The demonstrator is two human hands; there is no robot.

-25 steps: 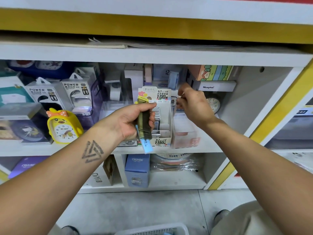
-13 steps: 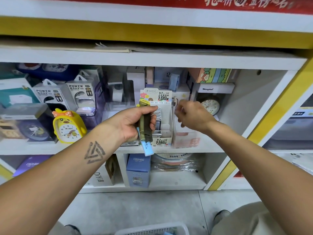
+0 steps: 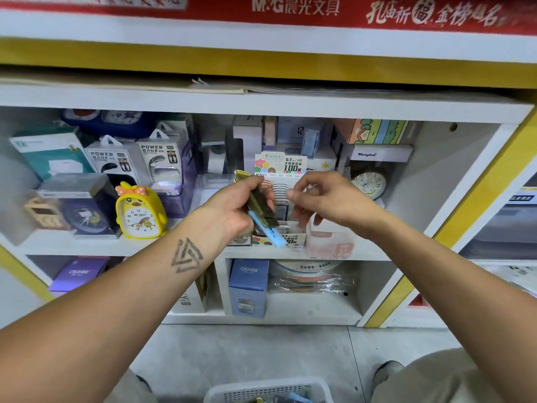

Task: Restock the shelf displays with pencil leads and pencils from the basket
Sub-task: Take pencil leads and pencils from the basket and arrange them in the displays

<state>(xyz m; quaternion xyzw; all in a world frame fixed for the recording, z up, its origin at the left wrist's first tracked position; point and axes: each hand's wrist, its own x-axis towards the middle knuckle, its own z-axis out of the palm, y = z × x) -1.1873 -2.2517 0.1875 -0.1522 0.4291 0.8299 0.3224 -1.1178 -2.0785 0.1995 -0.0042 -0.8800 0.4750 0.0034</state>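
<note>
The white shelf unit [image 3: 261, 103] with its yellow trim filled most of what I saw, a red banner [image 3: 290, 10] running across the top. On the middle shelf, left of centre, stood two power bank boxes [image 3: 139, 161] and a yellow duck alarm clock [image 3: 139, 212]; further right sat a round clock [image 3: 369, 184] under a white box. A blue carton [image 3: 247, 286] stood on the lower shelf. Between these, at the front of the middle shelf, was the cardboard lead display [image 3: 280, 167], its header card printed 0.7 HB, with a pale pink box just beside it on the right. At the bottom edge, the rim of the white basket [image 3: 270, 388] showed on the floor between my knees. My left hand [image 3: 232, 210] gripped a small bundle of lead cases [image 3: 260, 202], olive-green ones with a light blue one poking out below, held tilted right in front of the display. My right hand [image 3: 328, 199] hovered close to it, fingers curled with thumb and forefinger nearly together near the bundle's top; I could not tell if they pinched anything.
</note>
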